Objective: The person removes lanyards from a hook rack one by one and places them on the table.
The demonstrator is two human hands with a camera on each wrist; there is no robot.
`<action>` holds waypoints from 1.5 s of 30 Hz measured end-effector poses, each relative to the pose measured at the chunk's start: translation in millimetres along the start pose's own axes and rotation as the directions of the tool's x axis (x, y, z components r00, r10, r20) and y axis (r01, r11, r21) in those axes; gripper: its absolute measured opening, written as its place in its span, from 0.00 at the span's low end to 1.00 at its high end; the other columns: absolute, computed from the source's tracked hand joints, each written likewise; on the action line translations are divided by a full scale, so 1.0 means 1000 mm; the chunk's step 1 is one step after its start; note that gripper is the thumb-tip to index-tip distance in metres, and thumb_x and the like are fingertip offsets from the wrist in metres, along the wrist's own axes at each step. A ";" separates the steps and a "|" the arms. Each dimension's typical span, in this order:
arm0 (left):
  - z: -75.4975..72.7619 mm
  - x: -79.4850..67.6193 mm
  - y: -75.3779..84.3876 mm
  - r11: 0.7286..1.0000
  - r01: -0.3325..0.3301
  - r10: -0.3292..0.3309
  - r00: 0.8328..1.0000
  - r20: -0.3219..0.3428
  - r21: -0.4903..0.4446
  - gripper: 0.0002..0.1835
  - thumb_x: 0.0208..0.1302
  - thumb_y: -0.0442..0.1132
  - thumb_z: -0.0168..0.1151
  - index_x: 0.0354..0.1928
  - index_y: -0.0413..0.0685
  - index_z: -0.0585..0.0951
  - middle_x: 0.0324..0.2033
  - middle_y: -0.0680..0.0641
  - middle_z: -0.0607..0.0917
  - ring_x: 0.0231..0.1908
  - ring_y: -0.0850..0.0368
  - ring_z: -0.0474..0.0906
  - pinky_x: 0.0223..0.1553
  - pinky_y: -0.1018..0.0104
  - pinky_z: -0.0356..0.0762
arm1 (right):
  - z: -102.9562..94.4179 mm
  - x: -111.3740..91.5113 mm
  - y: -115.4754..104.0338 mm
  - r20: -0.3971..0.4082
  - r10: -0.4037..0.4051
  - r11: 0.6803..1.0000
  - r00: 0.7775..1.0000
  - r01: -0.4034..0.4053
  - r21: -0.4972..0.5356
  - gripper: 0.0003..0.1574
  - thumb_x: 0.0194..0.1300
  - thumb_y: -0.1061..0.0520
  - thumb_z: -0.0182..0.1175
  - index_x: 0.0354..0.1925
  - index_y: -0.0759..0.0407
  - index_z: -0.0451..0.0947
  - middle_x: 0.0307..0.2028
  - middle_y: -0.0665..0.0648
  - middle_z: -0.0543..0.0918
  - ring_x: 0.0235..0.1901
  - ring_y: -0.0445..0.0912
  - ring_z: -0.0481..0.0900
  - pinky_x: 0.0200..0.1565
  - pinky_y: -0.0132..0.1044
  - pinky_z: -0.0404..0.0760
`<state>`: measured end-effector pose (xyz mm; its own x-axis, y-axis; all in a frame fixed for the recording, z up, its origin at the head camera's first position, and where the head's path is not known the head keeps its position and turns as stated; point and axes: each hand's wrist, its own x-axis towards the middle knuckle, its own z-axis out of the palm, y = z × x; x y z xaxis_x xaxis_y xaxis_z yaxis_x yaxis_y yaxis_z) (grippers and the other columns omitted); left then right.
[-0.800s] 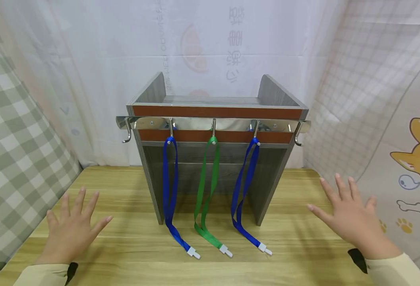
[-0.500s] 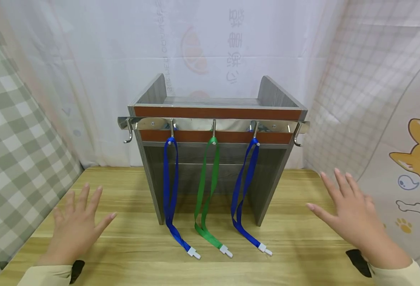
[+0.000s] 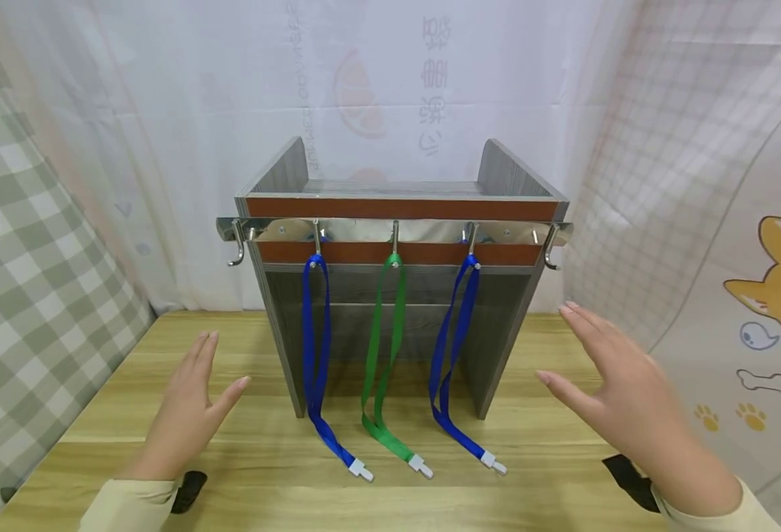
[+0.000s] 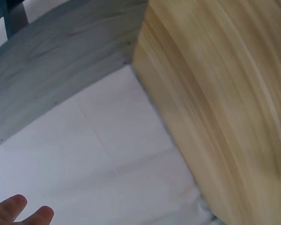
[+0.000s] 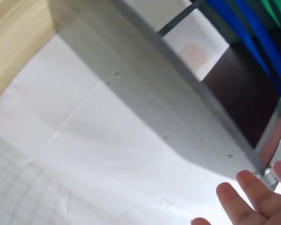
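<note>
Three lanyards hang from a metal hook rail (image 3: 363, 230): a blue lanyard (image 3: 308, 332) on the left, a green lanyard (image 3: 372, 355) in the middle and another blue lanyard (image 3: 459, 332) on the right. Each ends in a white clip lying toward the front of the table. My left hand (image 3: 184, 410) is left of the lanyards, over the table, with straight fingers and the thumb spread. On the other side, my right hand (image 3: 629, 391) is held with fingers extended and thumb apart. Neither hand touches anything. The right wrist view shows fingertips (image 5: 250, 187) near the rail's end.
The rail is fixed across the front of a grey wooden shelf (image 3: 510, 340) standing on the wooden table (image 3: 390, 502). Outer hooks at both rail ends bear nothing. A white curtain (image 3: 184, 148) hangs behind, with a green checked cloth (image 3: 24, 258) at left and a patterned cloth (image 3: 696, 222) at right.
Both hands have moved inward toward the shelf and turned from palm down to more sideways, their fingers drawing closer together. The lanyards and shelf stay in place.
</note>
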<state>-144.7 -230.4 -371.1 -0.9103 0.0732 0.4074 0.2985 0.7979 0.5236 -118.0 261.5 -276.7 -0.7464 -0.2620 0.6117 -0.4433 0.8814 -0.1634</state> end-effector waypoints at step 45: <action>0.038 0.047 0.054 0.850 0.206 -0.273 0.959 -0.071 -0.485 0.27 0.67 0.39 0.61 0.66 0.40 0.70 0.60 0.41 0.75 0.56 0.50 0.74 0.43 0.86 0.68 | 0.042 0.083 -0.061 -0.010 0.308 0.749 0.951 -0.236 0.619 0.16 0.64 0.60 0.64 0.49 0.66 0.80 0.38 0.63 0.85 0.33 0.30 0.79 0.38 0.23 0.76</action>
<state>-182.1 -161.5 -351.9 -0.9346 -0.1902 0.3007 0.2049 0.4031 0.8919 -173.5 169.1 -248.4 -0.8419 0.0264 0.5389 -0.4628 0.4781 -0.7464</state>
